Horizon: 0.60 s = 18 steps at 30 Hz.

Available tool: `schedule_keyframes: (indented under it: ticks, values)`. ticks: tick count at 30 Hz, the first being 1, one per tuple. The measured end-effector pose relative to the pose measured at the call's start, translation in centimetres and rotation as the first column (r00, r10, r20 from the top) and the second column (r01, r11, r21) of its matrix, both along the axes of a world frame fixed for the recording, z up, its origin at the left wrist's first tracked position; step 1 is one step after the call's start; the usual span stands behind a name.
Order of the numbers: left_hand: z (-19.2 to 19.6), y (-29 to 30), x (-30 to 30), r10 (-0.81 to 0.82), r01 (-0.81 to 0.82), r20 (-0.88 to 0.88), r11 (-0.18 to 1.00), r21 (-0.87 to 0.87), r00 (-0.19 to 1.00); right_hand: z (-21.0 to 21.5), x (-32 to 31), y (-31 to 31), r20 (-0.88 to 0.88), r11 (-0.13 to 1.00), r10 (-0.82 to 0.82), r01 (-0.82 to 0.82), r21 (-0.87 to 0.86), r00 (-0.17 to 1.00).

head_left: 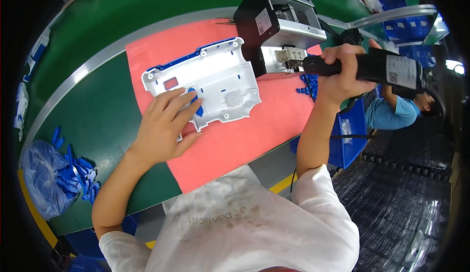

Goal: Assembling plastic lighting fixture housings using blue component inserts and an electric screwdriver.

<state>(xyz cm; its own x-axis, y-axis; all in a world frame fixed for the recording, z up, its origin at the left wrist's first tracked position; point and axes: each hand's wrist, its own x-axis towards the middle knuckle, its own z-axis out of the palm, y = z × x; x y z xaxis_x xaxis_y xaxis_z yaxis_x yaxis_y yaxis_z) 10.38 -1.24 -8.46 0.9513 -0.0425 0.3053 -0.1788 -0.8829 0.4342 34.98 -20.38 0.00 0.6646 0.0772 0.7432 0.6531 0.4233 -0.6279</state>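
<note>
A white plastic housing shell (215,81) with a blue strip along its far edge lies inside up on the pink mat. My left hand (169,118) rests on its near left part, fingers spread and thumb apart. Those fingertips press on a blue plastic piece (199,106) set in the shell; part of it is hidden beneath them. On the right, my right hand (342,71) is wrapped round a black electric screwdriver (369,69), held nearly level. Its tip points left and meets the metal outlet of a screw feeder (290,55); whether a screw sits on it I cannot make out.
The pink mat (274,103) covers part of a green table (83,110). Small blue parts (308,83) lie beside the feeder. A clear bag (44,174) and loose blue pieces (78,171) are at the left. A blue bin (350,135) and another person (399,110) are at the right.
</note>
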Motion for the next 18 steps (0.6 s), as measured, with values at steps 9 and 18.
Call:
schedule_keyframes:
  ticks: [9,18]
  values:
    - [-0.2,0.1,-0.2,0.005,-0.004,0.045,1.000,-0.010,0.999,0.0,-1.1,-1.1,-0.084,0.995,0.072,-0.077,-0.062,0.994]
    - [-0.1,0.3,-0.2,0.039,-0.020,0.108,0.984,-0.175,0.993,1.3,-8.3,2.5,-0.117,0.883,0.468,-0.460,0.087,0.876]
